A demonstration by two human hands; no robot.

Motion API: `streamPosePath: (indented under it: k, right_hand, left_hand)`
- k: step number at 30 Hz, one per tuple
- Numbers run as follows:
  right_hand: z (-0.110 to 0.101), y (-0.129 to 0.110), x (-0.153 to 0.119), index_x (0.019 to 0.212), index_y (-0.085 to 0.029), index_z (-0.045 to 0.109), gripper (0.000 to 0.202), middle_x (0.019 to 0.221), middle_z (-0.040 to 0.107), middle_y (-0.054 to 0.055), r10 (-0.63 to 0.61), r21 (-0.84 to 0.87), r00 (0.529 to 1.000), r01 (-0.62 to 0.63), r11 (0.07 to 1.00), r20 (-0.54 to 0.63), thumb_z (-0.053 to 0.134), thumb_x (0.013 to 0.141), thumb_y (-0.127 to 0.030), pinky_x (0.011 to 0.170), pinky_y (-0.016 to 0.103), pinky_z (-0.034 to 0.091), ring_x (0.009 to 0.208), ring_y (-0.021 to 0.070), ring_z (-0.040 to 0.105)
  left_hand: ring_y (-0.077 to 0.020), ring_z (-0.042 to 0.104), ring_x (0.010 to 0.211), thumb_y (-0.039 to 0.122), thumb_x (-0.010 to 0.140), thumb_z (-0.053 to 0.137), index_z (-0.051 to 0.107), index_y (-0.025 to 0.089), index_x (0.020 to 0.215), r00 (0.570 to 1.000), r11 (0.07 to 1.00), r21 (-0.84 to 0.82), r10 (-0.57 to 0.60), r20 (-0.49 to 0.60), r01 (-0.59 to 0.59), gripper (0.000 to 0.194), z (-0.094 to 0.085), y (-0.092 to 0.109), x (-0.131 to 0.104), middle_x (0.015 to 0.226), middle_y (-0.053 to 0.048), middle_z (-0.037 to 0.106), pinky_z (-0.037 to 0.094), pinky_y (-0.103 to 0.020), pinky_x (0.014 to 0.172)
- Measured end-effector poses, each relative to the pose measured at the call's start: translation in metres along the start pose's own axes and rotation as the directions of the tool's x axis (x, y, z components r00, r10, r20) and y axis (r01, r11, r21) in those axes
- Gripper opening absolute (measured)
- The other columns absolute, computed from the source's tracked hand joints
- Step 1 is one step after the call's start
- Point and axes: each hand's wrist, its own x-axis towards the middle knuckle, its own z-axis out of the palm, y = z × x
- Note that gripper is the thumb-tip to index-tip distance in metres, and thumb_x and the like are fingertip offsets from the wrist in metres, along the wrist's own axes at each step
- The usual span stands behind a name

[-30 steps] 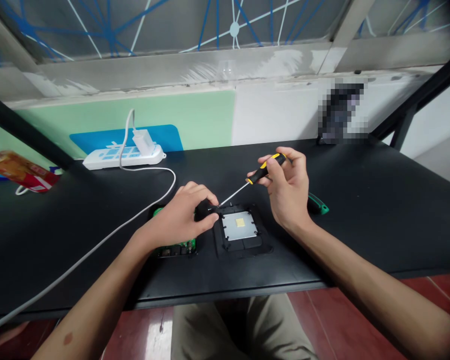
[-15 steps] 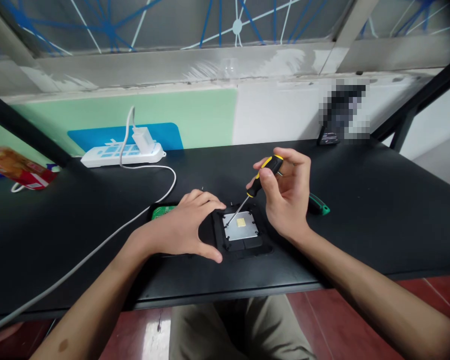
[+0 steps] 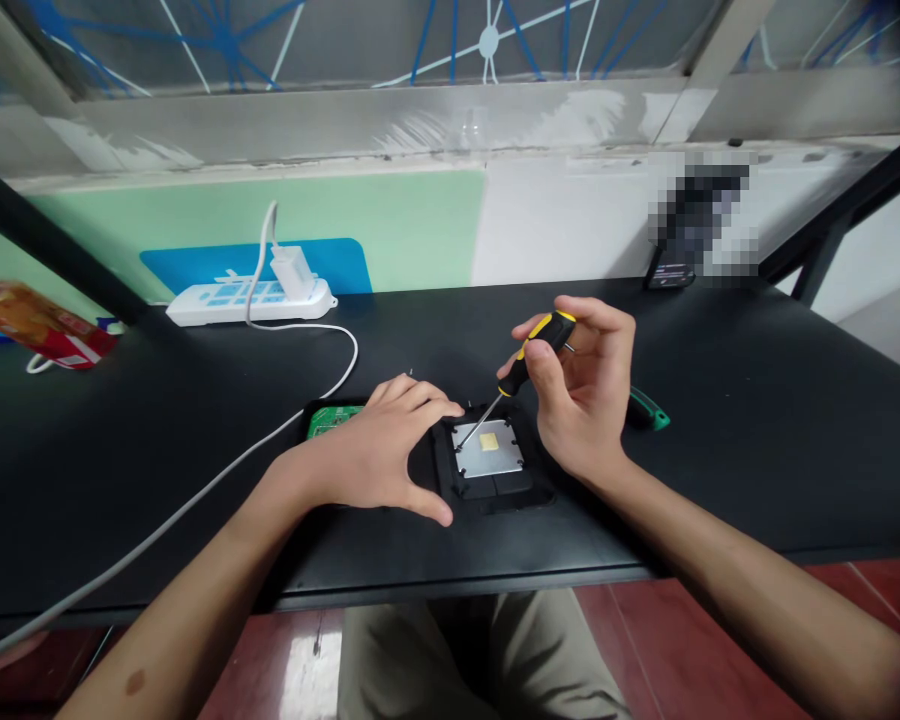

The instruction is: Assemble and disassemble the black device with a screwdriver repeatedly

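The right hand [image 3: 581,395] has its fingers clamped on a screwdriver [image 3: 529,358], tip on the metal plate [image 3: 489,447] in the black case [image 3: 491,490]. The left hand [image 3: 379,450], fingers spread, steadies the case's left edge, covering most of a green board [image 3: 330,418]. A white cable [image 3: 195,490] crosses the table [image 3: 757,450]; a green-handled tool [image 3: 649,412] lies behind the right hand.

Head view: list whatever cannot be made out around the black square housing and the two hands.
- Green circuit board: mostly hidden under the left hand.
- Green-handled tool: only its end shows behind the right hand.
- Yellow-and-black screwdriver tip on the black square housing: screw head too small to see.
- Dark device at the wall: pixelated.
- Orange packet: cut by the left edge.
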Motion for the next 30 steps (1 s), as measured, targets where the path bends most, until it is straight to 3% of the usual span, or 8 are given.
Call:
streamPosePath:
  k: [7, 16, 22, 26, 30]
  right_hand:
    - [0.000, 0.005, 0.000, 0.126, -0.036, 0.055, 0.031, 0.112, 0.063, 0.001, -0.098, 0.055, 0.994, 0.095, 0.994, 0.048, 0.059, 0.097, -0.024, 0.063, 0.029, 0.066, 0.071, 0.0101, 0.070]
    - [0.003, -0.004, -0.001, 0.137, -0.035, 0.052, 0.038, 0.124, 0.064, 0.004, -0.184, 0.080, 0.971, 0.173, 0.982, 0.156, 0.051, 0.100, -0.024, 0.067, 0.032, 0.067, 0.083, 0.0141, 0.071]
    - [0.006, -0.006, 0.003, 0.141, -0.031, 0.050, 0.041, 0.129, 0.064, 0.004, -0.206, 0.146, 0.946, 0.173, 0.974, 0.251, 0.049, 0.101, -0.020, 0.075, 0.031, 0.067, 0.089, 0.0131, 0.073]
    - [0.008, -0.009, 0.006, 0.142, -0.030, 0.050, 0.044, 0.130, 0.063, 0.005, -0.223, 0.131, 0.918, 0.190, 0.973, 0.328, 0.051, 0.099, -0.018, 0.078, 0.033, 0.067, 0.090, 0.0135, 0.073]
    - [0.013, -0.010, 0.010, 0.140, -0.030, 0.053, 0.046, 0.123, 0.064, 0.006, -0.271, 0.044, 0.905, 0.272, 0.961, 0.327, 0.058, 0.095, -0.020, 0.071, 0.034, 0.067, 0.088, 0.0154, 0.069]
  left_hand:
    - [-0.0373, 0.044, 0.131, 0.066, 0.069, 0.084, 0.048, 0.019, 0.141, 1.000, 0.997, 0.064, 0.031, 0.003, -0.031, 0.094, 0.003, 0.000, 0.002, 0.137, -0.015, 0.052, 0.023, -0.057, 0.119]
    - [-0.0358, 0.045, 0.125, 0.067, 0.070, 0.083, 0.047, 0.016, 0.141, 1.000, 0.997, 0.078, 0.021, 0.019, -0.023, 0.095, 0.000, 0.004, 0.003, 0.131, -0.014, 0.052, 0.029, -0.053, 0.116]
    - [-0.0362, 0.045, 0.124, 0.067, 0.070, 0.082, 0.047, 0.020, 0.142, 1.000, 0.998, 0.058, 0.018, 0.012, -0.019, 0.093, 0.001, 0.003, 0.003, 0.132, -0.013, 0.052, 0.034, -0.053, 0.112]
    - [-0.0398, 0.043, 0.130, 0.071, 0.070, 0.080, 0.046, 0.022, 0.144, 1.000, 0.998, 0.060, 0.018, 0.008, -0.018, 0.095, 0.003, 0.001, 0.003, 0.136, -0.014, 0.052, 0.027, -0.058, 0.117]
    - [-0.0412, 0.040, 0.136, 0.069, 0.070, 0.081, 0.045, 0.022, 0.146, 1.000, 0.998, 0.057, 0.022, 0.015, -0.023, 0.096, 0.003, 0.000, 0.004, 0.135, -0.014, 0.052, 0.023, -0.060, 0.119]
